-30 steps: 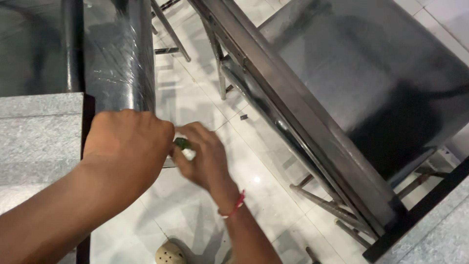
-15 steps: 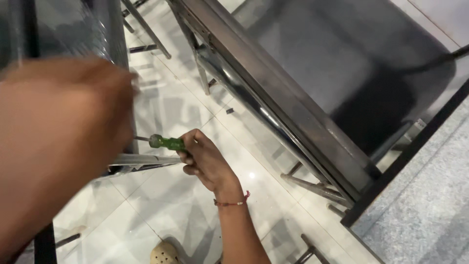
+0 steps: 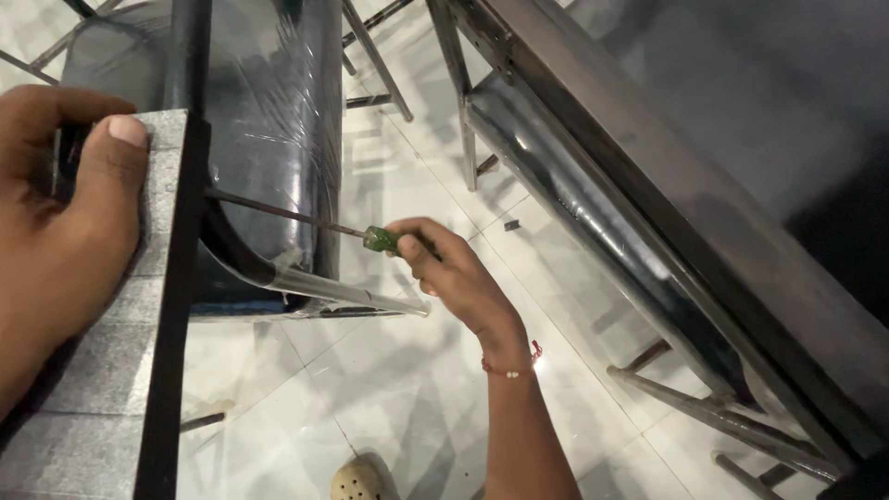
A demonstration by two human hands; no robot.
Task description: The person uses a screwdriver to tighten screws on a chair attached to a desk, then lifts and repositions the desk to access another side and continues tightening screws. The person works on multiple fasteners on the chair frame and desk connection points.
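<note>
Fingers [image 3: 421, 248] of right hand [image 3: 454, 278] clamped round green-handled screwdriver [image 3: 306, 219], shaft reaching left, tip hidden behind grey slab [image 3: 120, 352] near plastic-wrapped black cushion [image 3: 269, 111]. Left hand [image 3: 56, 222] curled over slab's far top edge, thumb flat on face. Likely trouble: tip skidding off unseen fastener, tearing wrap or jabbing left hand; slab tipping toward tiled floor [image 3: 389, 398] under loosened grip.

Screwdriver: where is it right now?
Head view, centre: the screwdriver is in the right hand, its shaft running left to the grey panel that the left hand grips.
</note>
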